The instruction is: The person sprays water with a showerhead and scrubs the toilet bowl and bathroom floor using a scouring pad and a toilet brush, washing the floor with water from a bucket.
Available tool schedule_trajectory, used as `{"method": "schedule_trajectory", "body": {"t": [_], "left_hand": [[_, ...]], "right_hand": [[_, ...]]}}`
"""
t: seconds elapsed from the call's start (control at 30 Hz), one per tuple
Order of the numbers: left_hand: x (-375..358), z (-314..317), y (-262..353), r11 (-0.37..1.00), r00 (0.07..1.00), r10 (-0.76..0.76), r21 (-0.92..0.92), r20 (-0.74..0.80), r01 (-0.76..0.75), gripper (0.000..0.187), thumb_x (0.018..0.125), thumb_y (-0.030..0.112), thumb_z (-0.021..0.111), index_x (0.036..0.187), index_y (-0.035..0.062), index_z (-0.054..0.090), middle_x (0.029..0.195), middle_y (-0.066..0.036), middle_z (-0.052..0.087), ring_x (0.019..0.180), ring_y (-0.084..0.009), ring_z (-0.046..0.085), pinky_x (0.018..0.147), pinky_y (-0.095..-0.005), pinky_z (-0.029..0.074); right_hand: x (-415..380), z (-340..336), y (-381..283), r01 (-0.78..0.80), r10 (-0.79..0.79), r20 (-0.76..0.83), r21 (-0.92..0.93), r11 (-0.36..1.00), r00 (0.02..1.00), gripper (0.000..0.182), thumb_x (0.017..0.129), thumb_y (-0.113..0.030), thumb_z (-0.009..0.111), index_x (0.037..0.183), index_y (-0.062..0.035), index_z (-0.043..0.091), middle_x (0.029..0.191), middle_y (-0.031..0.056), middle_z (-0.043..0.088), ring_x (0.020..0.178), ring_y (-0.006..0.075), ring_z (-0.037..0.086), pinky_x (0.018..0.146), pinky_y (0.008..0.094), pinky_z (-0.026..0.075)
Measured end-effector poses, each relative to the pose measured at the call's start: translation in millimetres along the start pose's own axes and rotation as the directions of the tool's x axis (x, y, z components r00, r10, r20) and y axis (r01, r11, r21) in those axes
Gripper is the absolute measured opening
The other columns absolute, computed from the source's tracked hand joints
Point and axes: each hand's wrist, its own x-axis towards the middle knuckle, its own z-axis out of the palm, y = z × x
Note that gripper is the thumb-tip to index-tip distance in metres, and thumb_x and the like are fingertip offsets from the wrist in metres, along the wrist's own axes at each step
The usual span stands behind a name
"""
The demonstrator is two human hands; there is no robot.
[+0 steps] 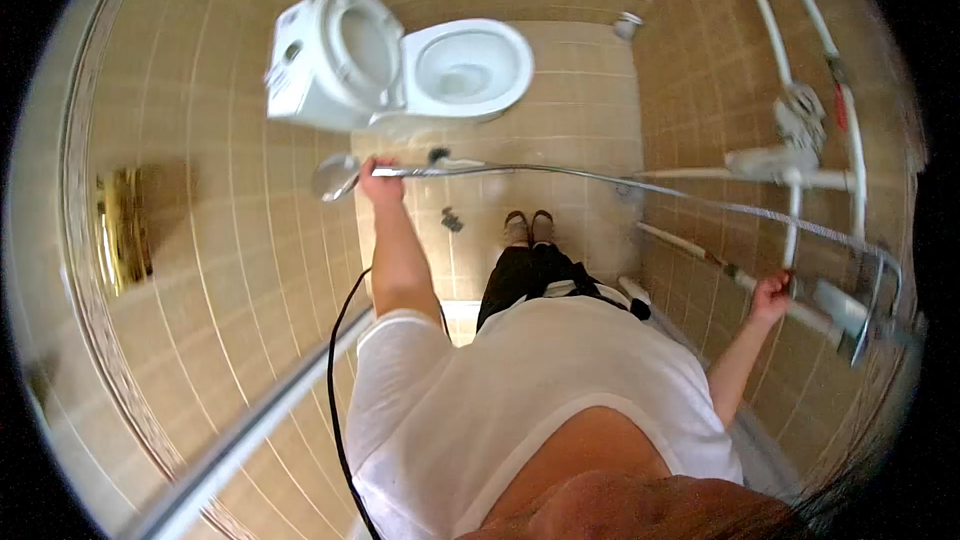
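My left hand is wrapped around the handle of a shower head, which points toward the left wall. From the handle, a metal hose stretches across to a mixer fixture on the right wall. My right hand is closed at a joint of the white pipes, beside that mixer; what its fingers hold is too small to make out. A white toilet with its lid raised stands beyond my left hand.
Dark debris lies on the tiled floor near my feet. A black cable hangs by my left side. Pipes and a valve line the right wall. A gold-coloured fixture is on the left wall.
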Motion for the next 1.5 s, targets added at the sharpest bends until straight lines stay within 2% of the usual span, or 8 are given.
{"method": "schedule_trajectory", "body": {"t": [0.53, 0.87, 0.9, 0.97, 1.03, 1.07, 1.23, 1.5], "left_hand": [[-39.6, 10.9, 49.1, 0.955, 0.996, -0.014, -0.295, 0.090, 0.040, 0.035, 0.075, 0.045, 0.047, 0.080, 0.0115, 0.053, 0.051, 0.001, 0.036, 0.044, -0.0120, 0.034, 0.045, -0.0275, 0.032], [-29.1, 30.9, 45.0, 0.984, 0.949, 0.176, 0.058, -0.261, -0.166, 0.020, 0.071, 0.031, 0.052, 0.076, 0.0123, 0.051, 0.059, -0.002, 0.039, 0.050, -0.0172, 0.040, 0.053, -0.0331, 0.039], [-27.3, 32.9, 45.2, 0.994, 0.963, 0.112, 0.031, -0.244, -0.108, 0.013, 0.073, 0.021, 0.049, 0.075, 0.0082, 0.048, 0.062, -0.006, 0.046, 0.057, -0.0208, 0.046, 0.059, -0.0360, 0.043], [-0.3, 5.4, 42.1, 0.996, 0.991, 0.088, 0.014, -0.098, -0.087, 0.011, 0.073, 0.012, 0.049, 0.081, 0.0053, 0.045, 0.064, -0.006, 0.048, 0.065, -0.0204, 0.050, 0.061, -0.0392, 0.044], [-5.1, 12.2, 36.5, 0.860, 0.948, 0.318, 0.419, 0.005, -0.291, 0.017, 0.071, 0.008, 0.054, 0.086, 0.0025, 0.049, 0.070, -0.009, 0.052, 0.066, -0.0213, 0.052, 0.058, -0.0369, 0.045], [-8.9, 16.1, 33.6, 0.720, 0.903, 0.426, 0.583, 0.056, -0.375, 0.021, 0.069, 0.006, 0.056, 0.089, 0.0011, 0.050, 0.073, -0.010, 0.055, 0.066, -0.0217, 0.053, 0.056, -0.0357, 0.046], [-56.4, 113.9, -15.0, 0.741, 0.907, 0.361, 0.523, 0.219, -0.421, 0.021, 0.075, 0.009, 0.053, 0.092, -0.0004, 0.047, 0.078, -0.008, 0.050, 0.067, -0.0149, 0.049, 0.051, -0.0334, 0.044], [-70.5, 169.8, -60.0, 0.825, 0.940, 0.218, 0.466, 0.261, -0.320, 0.018, 0.075, 0.011, 0.053, 0.089, 0.0010, 0.047, 0.075, -0.007, 0.049, 0.064, -0.0146, 0.048, 0.051, -0.0326, 0.043]], "right_hand": [[46.1, 17.0, -30.2, -0.084, 0.088, 0.233, -0.029, 0.996, 0.968, 0.020, 0.084, -0.024, 0.041, 0.090, -0.0092, 0.052, 0.076, 0.0025, 0.051, 0.061, 0.0160, 0.043, 0.053, 0.0297, 0.031], [32.5, -7.3, -25.3, -0.098, 0.099, 0.060, -0.024, 0.995, 0.993, 0.014, 0.082, -0.019, 0.045, 0.085, -0.0106, 0.056, 0.067, -0.0002, 0.046, 0.050, 0.0115, 0.037, 0.045, 0.0236, 0.033], [23.3, 11.0, -9.6, -0.004, 0.012, -0.158, 0.050, 0.999, 0.987, 0.015, 0.083, -0.019, 0.044, 0.087, -0.0108, 0.056, 0.063, -0.0019, 0.044, 0.048, 0.0104, 0.035, 0.044, 0.0221, 0.031], [19.1, 24.7, 14.3, 0.024, -0.026, 0.020, 0.093, 0.995, 0.999, 0.015, 0.085, -0.019, 0.043, 0.090, -0.0114, 0.055, 0.063, -0.0031, 0.045, 0.049, 0.0069, 0.035, 0.042, 0.0204, 0.030], [25.3, 56.3, 40.7, 0.183, -0.160, -0.301, 0.051, 0.982, 0.940, 0.013, 0.085, -0.024, 0.046, 0.090, -0.0144, 0.053, 0.064, -0.0063, 0.047, 0.047, 0.0056, 0.037, 0.037, 0.0184, 0.029], [29.0, 35.3, 40.1, 0.025, -0.031, -0.044, -0.134, 0.991, 0.999, 0.012, 0.083, -0.025, 0.049, 0.091, -0.0165, 0.053, 0.066, -0.0084, 0.049, 0.048, 0.0041, 0.038, 0.037, 0.0179, 0.028], [36.2, 79.5, 67.5, 0.069, -0.166, -0.427, -0.233, 0.970, 0.889, 0.020, 0.079, -0.033, 0.055, 0.090, -0.0157, 0.053, 0.059, -0.0071, 0.037, 0.044, 0.0038, 0.031, 0.035, 0.0170, 0.021], [42.8, 65.2, 72.3, 0.185, -0.209, -0.406, -0.098, 0.978, 0.890, 0.018, 0.080, -0.029, 0.053, 0.086, -0.0117, 0.054, 0.060, -0.0032, 0.041, 0.045, 0.0073, 0.035, 0.036, 0.0190, 0.026]]}}
